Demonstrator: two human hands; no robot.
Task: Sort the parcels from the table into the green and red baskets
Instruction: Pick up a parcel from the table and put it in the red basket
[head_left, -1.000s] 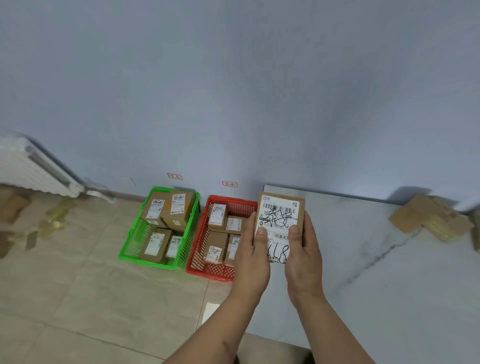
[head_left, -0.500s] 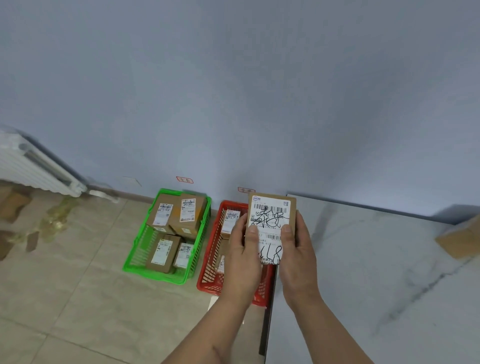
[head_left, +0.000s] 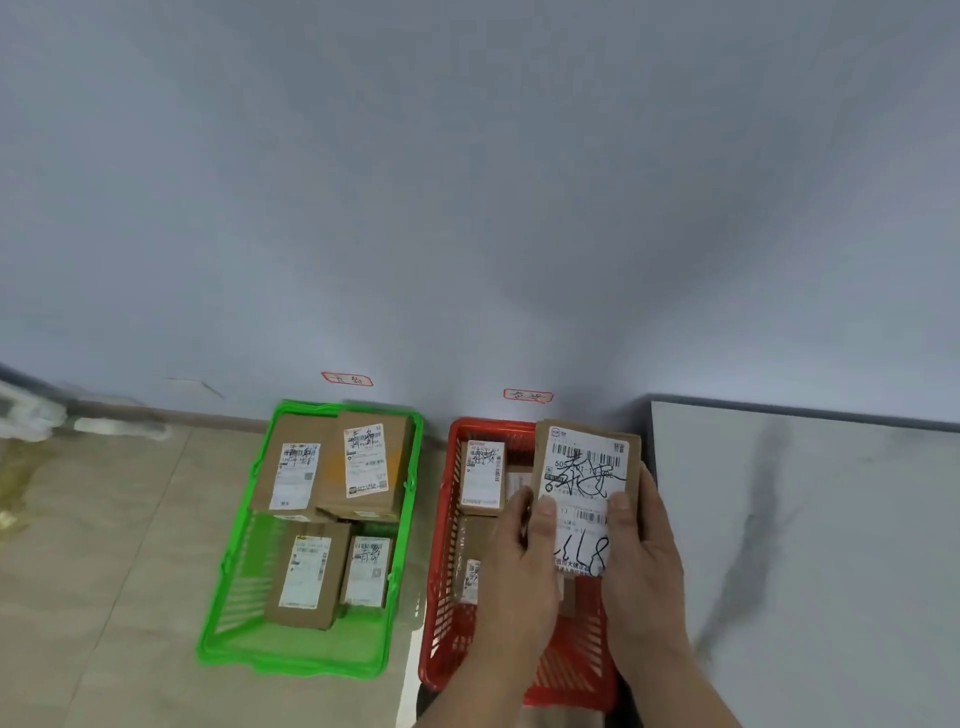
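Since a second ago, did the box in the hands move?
Yes. The parcel, held by the left hand and right hand, went left off the table; it is now over the red basket.

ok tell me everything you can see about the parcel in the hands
The parcel is a small flat brown cardboard box. A white shipping label with barcodes, black handwritten characters and scrawled digits covers most of its face and hangs past its near edge. It is held label-up, tilted toward the camera, over the red basket. The left hand and right hand grip its near end from either side, thumbs pressed on the label. Nothing else touches it.
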